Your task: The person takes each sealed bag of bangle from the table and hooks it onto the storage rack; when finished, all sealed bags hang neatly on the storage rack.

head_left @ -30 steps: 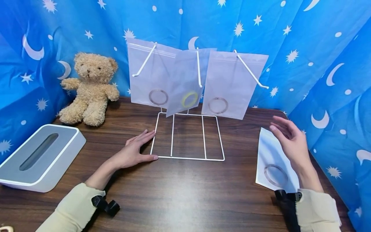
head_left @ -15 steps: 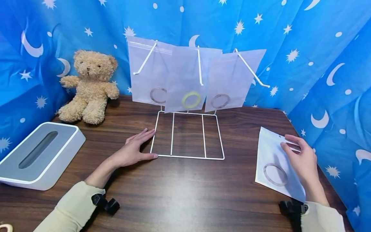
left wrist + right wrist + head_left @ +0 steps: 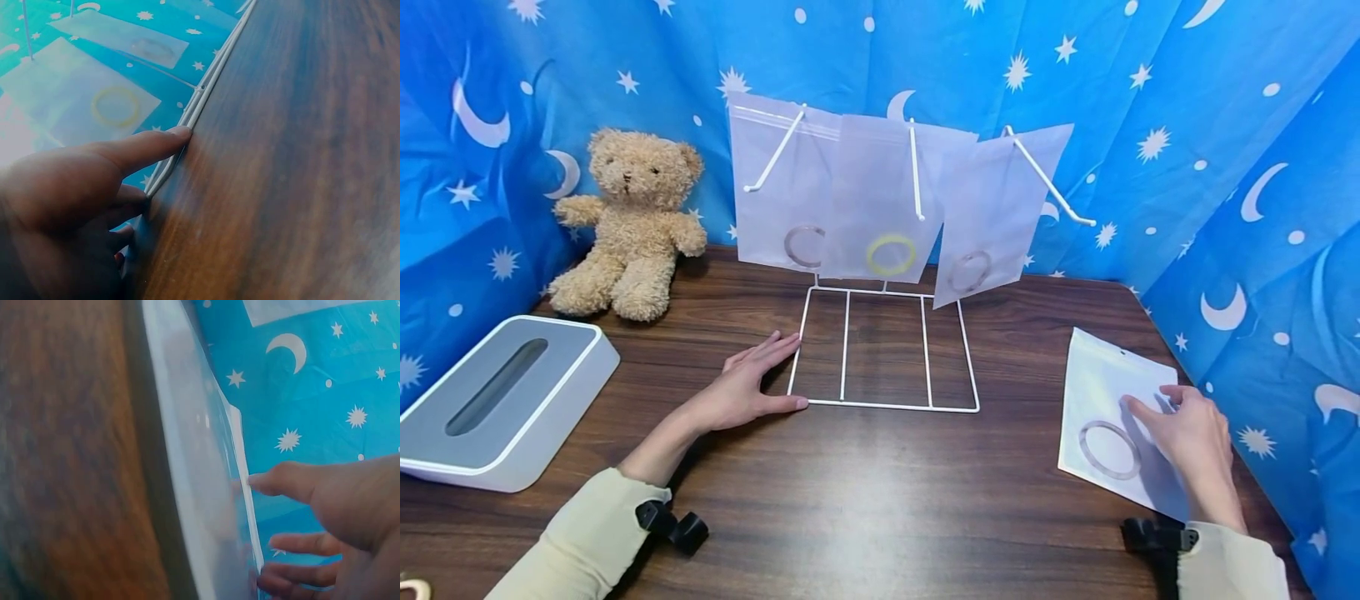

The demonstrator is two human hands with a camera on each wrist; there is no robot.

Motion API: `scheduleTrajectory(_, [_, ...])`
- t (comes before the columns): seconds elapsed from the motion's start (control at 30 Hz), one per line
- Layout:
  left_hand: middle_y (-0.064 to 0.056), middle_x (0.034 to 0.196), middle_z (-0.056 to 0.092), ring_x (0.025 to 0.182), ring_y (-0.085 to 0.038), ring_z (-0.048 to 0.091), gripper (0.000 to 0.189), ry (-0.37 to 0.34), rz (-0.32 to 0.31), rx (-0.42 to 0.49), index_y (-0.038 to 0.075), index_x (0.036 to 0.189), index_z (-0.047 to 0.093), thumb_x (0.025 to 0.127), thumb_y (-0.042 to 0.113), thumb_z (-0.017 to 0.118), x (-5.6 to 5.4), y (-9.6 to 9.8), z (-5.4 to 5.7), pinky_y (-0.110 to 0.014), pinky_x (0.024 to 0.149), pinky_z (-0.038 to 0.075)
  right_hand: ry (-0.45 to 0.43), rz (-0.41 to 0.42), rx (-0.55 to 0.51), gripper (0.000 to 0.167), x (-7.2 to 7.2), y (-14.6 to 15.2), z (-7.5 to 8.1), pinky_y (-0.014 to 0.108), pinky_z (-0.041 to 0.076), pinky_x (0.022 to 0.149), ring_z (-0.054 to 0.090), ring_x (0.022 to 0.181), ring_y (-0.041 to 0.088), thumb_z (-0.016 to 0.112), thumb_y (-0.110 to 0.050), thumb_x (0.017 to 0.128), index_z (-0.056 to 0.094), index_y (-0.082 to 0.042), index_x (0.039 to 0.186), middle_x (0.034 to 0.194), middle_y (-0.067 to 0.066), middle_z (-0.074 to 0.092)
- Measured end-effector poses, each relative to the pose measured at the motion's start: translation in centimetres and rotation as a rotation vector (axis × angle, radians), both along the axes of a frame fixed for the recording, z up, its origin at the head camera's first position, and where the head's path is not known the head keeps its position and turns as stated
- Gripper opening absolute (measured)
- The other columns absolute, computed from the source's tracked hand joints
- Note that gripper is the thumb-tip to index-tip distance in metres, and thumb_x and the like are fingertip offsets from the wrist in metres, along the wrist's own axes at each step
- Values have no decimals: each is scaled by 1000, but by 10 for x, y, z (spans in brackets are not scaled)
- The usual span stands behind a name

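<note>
A white wire rack [image 3: 895, 406] stands mid-table, its hooks carrying three translucent zip bags. The left bag [image 3: 767, 221] and right bag [image 3: 988, 196] each show a brownish ring, the middle bag [image 3: 868, 192] a yellow one. My left hand [image 3: 737, 396] rests on the table with thumb and fingers spread against the left front corner of the rack's base. On the right, another zip bag [image 3: 1093, 379] with a brownish ring [image 3: 1108, 450] lies flat. Over its right side is my right hand [image 3: 1195, 437], thumb [image 3: 269, 481] and fingertips apart, right at the bag's surface.
A plush teddy bear [image 3: 625, 225] sits at the back left. Nearer stands a white tissue box [image 3: 561, 417] with a grey top. A small beige object [image 3: 417, 588] peeks in at the bottom left corner. Blue curtain [image 3: 1150, 83] encloses the back and sides.
My right hand has come down from above the lying bag to its right side. The middle and right hanging bags have swung on their hooks. My left hand stays in place.
</note>
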State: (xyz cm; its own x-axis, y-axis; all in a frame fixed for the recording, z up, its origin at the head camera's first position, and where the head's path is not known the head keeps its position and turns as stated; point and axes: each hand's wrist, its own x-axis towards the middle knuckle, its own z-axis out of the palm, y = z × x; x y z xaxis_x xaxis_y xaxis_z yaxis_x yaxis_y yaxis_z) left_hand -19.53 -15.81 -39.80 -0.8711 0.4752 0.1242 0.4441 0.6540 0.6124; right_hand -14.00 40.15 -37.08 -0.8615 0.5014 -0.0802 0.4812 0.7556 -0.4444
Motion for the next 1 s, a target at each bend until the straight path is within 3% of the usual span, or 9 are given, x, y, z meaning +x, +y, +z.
scheduleTrajectory(0.2, [-10, 157, 31, 146, -32, 16, 90, 0, 0, 1, 5, 152, 34, 83, 45, 77, 0, 0, 1, -60, 108, 11, -107, -38, 80, 107, 0, 1, 1, 68, 23, 98, 22, 120, 60, 61, -69, 83, 30, 16, 141, 131, 47, 26])
scheduleTrajectory(0.33, [-10, 157, 31, 146, -32, 16, 90, 2, -1, 0, 5, 152, 34, 83, 45, 77, 0, 0, 1, -60, 108, 11, -190, -68, 90, 120, 1, 0, 4, 71, 25, 97, 21, 115, 63, 57, -75, 80, 20, 23, 138, 124, 52, 20])
scheduleTrajectory(0.47, [-10, 157, 31, 146, -32, 16, 90, 6, -2, 0, 5, 152, 35, 83, 45, 77, 0, 0, 1, -60, 108, 11, -211, -65, 80, 123, 1, -2, 6, 72, 31, 92, 22, 113, 65, 59, -73, 81, 14, 28, 133, 122, 55, 17])
scheduleTrajectory(0.63, [-10, 157, 31, 146, -31, 16, 91, 1, 2, 4, 5, 152, 34, 83, 46, 76, 0, 0, 0, -60, 108, 11, -165, -60, 54, 121, 2, -2, 7, 71, 30, 90, 20, 114, 66, 62, -70, 80, 15, 27, 134, 122, 56, 17])
scheduleTrajectory(0.77, [-9, 157, 31, 146, -31, 16, 91, 5, 1, -2, 6, 152, 34, 83, 48, 76, -1, 0, -1, -60, 108, 11, -70, -96, 7, 110, 2, -2, 5, 70, 25, 94, 15, 119, 65, 69, -62, 81, 21, 22, 134, 127, 54, 13])
scheduleTrajectory(0.93, [-9, 157, 31, 146, -31, 16, 91, 10, -2, -5, 6, 152, 34, 83, 48, 76, -1, 0, -1, -60, 108, 11, 66, -128, -66, 79, 0, -4, 3, 70, 33, 92, 27, 113, 58, 75, -34, 86, 31, 14, 132, 134, 44, 11])
scheduleTrajectory(1.0, [-9, 157, 31, 146, -31, 16, 91, 6, -2, -5, 6, 152, 34, 83, 48, 76, -1, 0, -1, -60, 108, 11, 114, -110, -82, 66, 0, -5, 2, 69, 30, 95, 28, 118, 56, 73, -25, 88, 39, 11, 131, 137, 41, 16])
